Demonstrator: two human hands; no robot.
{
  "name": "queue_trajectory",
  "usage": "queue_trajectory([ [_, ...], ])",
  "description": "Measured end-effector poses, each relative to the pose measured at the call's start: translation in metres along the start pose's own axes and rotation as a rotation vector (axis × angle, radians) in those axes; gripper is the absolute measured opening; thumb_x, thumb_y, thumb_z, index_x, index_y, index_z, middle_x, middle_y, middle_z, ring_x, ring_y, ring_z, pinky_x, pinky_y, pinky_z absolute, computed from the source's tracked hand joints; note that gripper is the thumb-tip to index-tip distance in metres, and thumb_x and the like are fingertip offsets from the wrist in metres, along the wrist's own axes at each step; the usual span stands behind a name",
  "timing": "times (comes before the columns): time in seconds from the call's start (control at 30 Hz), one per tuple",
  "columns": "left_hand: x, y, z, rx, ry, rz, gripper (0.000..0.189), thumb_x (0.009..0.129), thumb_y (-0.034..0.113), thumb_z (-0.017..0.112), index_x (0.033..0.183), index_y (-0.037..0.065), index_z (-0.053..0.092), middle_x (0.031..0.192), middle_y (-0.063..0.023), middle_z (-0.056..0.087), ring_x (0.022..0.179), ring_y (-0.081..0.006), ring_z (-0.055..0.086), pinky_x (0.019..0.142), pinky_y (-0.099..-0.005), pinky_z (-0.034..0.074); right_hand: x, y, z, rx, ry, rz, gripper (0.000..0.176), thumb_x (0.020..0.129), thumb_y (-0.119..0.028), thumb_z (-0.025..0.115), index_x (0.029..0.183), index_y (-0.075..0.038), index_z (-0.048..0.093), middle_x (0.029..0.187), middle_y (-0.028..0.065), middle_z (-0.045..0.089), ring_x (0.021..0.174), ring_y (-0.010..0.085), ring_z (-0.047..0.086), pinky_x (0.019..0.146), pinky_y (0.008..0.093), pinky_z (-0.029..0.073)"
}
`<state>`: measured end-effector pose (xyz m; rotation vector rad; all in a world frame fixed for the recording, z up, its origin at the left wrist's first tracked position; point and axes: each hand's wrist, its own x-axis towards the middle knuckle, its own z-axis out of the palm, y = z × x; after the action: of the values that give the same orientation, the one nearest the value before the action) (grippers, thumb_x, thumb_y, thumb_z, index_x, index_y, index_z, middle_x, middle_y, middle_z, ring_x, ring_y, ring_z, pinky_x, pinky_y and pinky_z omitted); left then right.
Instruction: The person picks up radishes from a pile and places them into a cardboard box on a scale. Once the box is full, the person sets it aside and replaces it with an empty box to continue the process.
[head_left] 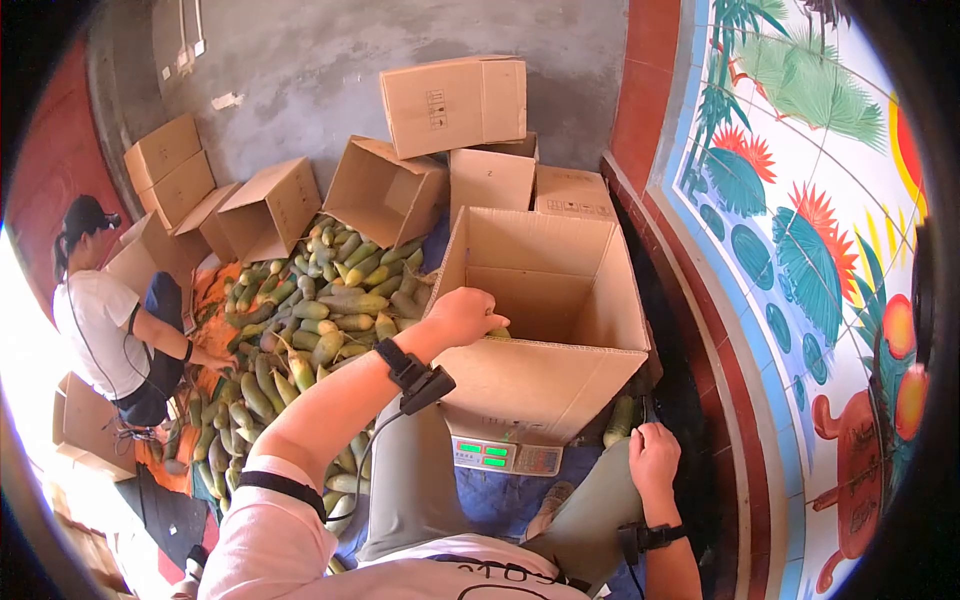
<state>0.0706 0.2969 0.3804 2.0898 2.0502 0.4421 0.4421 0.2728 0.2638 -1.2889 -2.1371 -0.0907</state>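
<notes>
Scale (505, 456): green lit display, digits too small to read. Top cardboard box (455, 100): printed handling symbols, illegible. White shirt (480, 572): dark lettering, cut off, unreadable.

Left hand (465, 315) in box (540, 385) — perhaps fruit (498, 332)

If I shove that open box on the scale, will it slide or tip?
Probably slides easily: the open box looks nearly empty, so light. It overhangs the scale, so it may tip off. Its cardboard walls would likely flex under the left hand holding a fruit.
</notes>
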Motion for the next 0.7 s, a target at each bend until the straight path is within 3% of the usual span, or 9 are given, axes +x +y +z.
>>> queue_trajectory([
  [0.13, -0.001, -0.001, 0.001, -0.046, 0.014, -0.018, 0.036, 0.081, 0.038, 0.061, 0.074, 0.003, 0.062, 0.074, -0.0146, 0.063, 0.077, -0.0316, 0.061, 0.071, -0.0406, 0.047, 0.000, -0.001, -0.001, -0.006, -0.009, -0.004, 0.011, 0.079, -0.012, 0.060, 0.074, -0.003, 0.055, 0.075, 0.0136, 0.057, 0.072, 0.0331, 0.056, 0.065, 0.0425, 0.045],
  [0.2, -0.001, -0.005, 0.002, -0.087, 0.015, 0.050, 0.030, 0.081, 0.032, 0.063, 0.073, 0.002, 0.061, 0.070, -0.0151, 0.062, 0.069, -0.0316, 0.061, 0.063, -0.0404, 0.047, 0.001, -0.001, 0.000, -0.003, -0.013, -0.005, 0.011, 0.079, -0.012, 0.060, 0.074, -0.003, 0.055, 0.075, 0.0137, 0.057, 0.073, 0.0330, 0.056, 0.065, 0.0425, 0.045],
  [0.33, 0.000, -0.007, 0.006, -0.155, 0.031, 0.067, 0.026, 0.081, 0.027, 0.063, 0.073, 0.002, 0.060, 0.066, -0.0129, 0.063, 0.064, -0.0288, 0.061, 0.061, -0.0380, 0.048, 0.001, -0.002, 0.002, -0.002, -0.003, -0.010, 0.011, 0.078, -0.011, 0.060, 0.074, -0.003, 0.055, 0.074, 0.0138, 0.057, 0.073, 0.0331, 0.056, 0.065, 0.0424, 0.045],
  [0.43, -0.006, -0.001, 0.006, -0.251, 0.140, 0.038, 0.023, 0.083, 0.022, 0.060, 0.073, 0.001, 0.060, 0.064, -0.0119, 0.063, 0.062, -0.0274, 0.062, 0.059, -0.0358, 0.048, 0.002, -0.002, 0.001, -0.011, -0.019, -0.007, 0.010, 0.079, -0.011, 0.060, 0.075, -0.003, 0.055, 0.075, 0.0137, 0.057, 0.072, 0.0332, 0.056, 0.065, 0.0426, 0.045],
  [0.53, -0.015, 0.004, 0.006, -0.393, 0.252, -0.028, 0.022, 0.082, 0.022, 0.059, 0.071, 0.003, 0.059, 0.071, -0.0146, 0.062, 0.069, -0.0333, 0.060, 0.064, -0.0416, 0.048, 0.001, -0.001, 0.002, -0.003, -0.031, 0.011, 0.010, 0.078, -0.011, 0.060, 0.074, -0.003, 0.054, 0.075, 0.0139, 0.056, 0.072, 0.0335, 0.056, 0.064, 0.0427, 0.045],
  [0.6, -0.021, 0.005, 0.007, -0.327, 0.494, 0.192, 0.016, 0.084, 0.014, 0.058, 0.075, 0.001, 0.058, 0.063, -0.0118, 0.062, 0.062, -0.0281, 0.062, 0.056, -0.0351, 0.048, 0.000, -0.001, 0.002, -0.002, -0.021, 0.003, 0.010, 0.078, -0.011, 0.060, 0.075, -0.003, 0.054, 0.074, 0.0140, 0.056, 0.071, 0.0337, 0.056, 0.064, 0.0427, 0.045],
  [0.7, -0.033, 0.006, 0.006, -0.238, 0.655, 0.296, 0.014, 0.083, 0.013, 0.061, 0.076, 0.002, 0.057, 0.065, -0.0125, 0.061, 0.061, -0.0290, 0.061, 0.056, -0.0362, 0.048, 0.001, 0.000, 0.003, -0.004, -0.013, 0.002, 0.010, 0.078, -0.010, 0.061, 0.075, -0.003, 0.054, 0.074, 0.0141, 0.056, 0.071, 0.0340, 0.055, 0.063, 0.0427, 0.045],
])
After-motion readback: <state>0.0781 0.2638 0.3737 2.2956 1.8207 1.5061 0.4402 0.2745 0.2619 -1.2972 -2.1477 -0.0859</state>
